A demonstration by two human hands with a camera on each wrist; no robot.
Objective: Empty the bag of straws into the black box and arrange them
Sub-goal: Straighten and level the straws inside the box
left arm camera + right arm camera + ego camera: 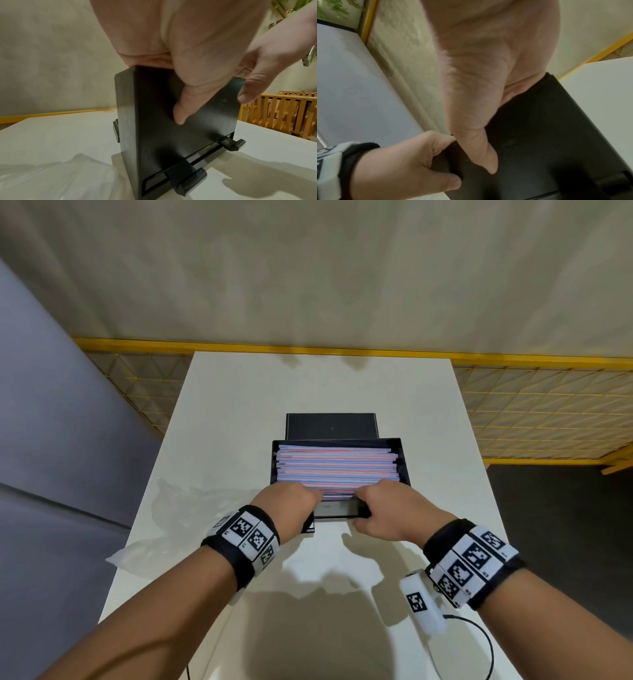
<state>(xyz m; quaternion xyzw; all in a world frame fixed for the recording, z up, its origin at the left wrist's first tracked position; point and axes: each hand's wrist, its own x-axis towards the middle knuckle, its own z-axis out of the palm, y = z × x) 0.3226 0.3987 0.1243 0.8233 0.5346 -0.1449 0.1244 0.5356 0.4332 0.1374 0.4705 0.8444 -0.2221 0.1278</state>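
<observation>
On the left of the white table (pixel 239 412), an empty clear plastic bag (pixel 178 508) is seen lying crumpled, just beside the left forearm. A marker-printed wristband (pixel 245 537) is worn on the left wrist. The left hand (pixel 287 501) is placed at the near-left corner of the black box (pixel 402 460): in the left wrist view its thumb (pixel 181 108) is pressed flat against the box's near outer wall (pixel 188 135), while the fingers are curled over the rim and are hidden inside, so the near wall is pinched between them. Two black clips (pixel 185 175) are seen projecting at the foot of that wall. The box is shown near the middle of the table, filled with pink, blue and white straws (pixel 335 467) laid flat and parallel, running left to right. A black lid (pixel 330 426) is seen just behind the box. The right hand (pixel 383 508) is set at the near-right part of the same wall, thumb (pixel 481 155) on the outer face and fingers curled over the rim onto the straws. A second marker band (pixel 474 563) and a white wrist unit (pixel 423 601) with a cable are worn on the right wrist.
</observation>
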